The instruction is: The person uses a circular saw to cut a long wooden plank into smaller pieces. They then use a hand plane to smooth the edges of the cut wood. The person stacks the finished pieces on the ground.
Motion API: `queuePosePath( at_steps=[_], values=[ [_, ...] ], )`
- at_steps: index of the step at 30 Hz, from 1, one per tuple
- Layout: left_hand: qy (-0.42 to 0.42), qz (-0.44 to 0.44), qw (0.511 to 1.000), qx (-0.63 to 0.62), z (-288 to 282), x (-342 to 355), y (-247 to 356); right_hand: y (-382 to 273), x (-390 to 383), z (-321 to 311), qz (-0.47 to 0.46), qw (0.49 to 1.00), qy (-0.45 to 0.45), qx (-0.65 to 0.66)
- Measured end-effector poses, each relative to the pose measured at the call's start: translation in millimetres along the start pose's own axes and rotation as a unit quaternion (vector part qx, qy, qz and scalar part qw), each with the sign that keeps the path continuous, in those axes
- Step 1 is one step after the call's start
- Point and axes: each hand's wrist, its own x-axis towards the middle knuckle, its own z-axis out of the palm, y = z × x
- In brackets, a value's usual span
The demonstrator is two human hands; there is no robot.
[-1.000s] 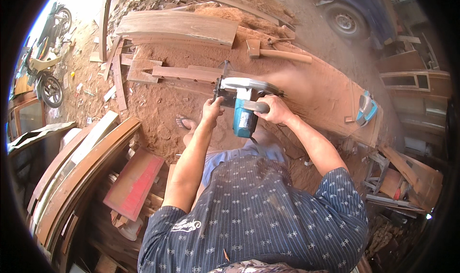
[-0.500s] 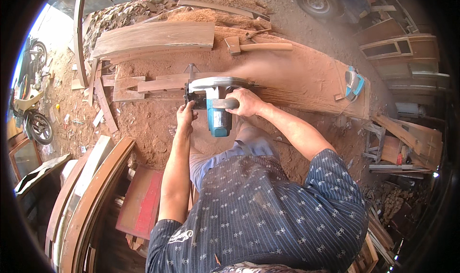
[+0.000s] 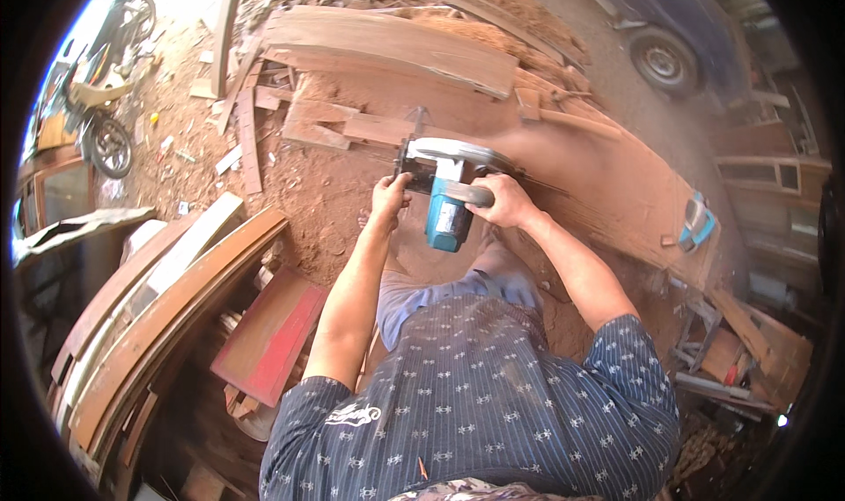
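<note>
Since the earlier frame the saw [image 3: 449,189] has slid rightward along the plank [image 3: 607,193]. Left hand [image 3: 390,197] and right hand [image 3: 503,200] have their fingers clamped on its handles. Judging by the dust haze ahead of the fingers, cutting is underway, with much plank left uncut. Reddish sawdust [image 3: 326,193] and rough offcuts [image 3: 317,131] lie beyond them.

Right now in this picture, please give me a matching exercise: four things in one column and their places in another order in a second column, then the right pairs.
Things:
1. circular saw
2. motorcycle
3. red panel
4. car wheel

Places:
A. upper right, on the dirt road
B. lower left, beside the curved wooden frames
C. centre, held by both hands on the plank
D. far upper left

Pairs: 1-C, 2-D, 3-B, 4-A
</note>
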Motion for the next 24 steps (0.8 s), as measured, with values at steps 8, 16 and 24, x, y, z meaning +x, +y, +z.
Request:
queuePosePath(
  at_steps=[8, 16, 24],
  values=[
    [0.021, 0.001, 1.0, 0.002, -10.1, -2.9, 16.4, -17.3, 14.2, -4.9, -0.009, 1.0, -0.002, 0.023],
    [0.023, 0.012, 1.0, -0.011, -25.7, -2.2, 34.8, -33.1, 31.6, -4.1, -0.032, 0.998, 0.01, 0.048],
    [0.017, 0.018, 0.999, -0.023, -50.1, 14.5, 37.8, -42.6, 49.1, 0.3, -0.025, 0.998, -0.002, 0.05]
  ],
)
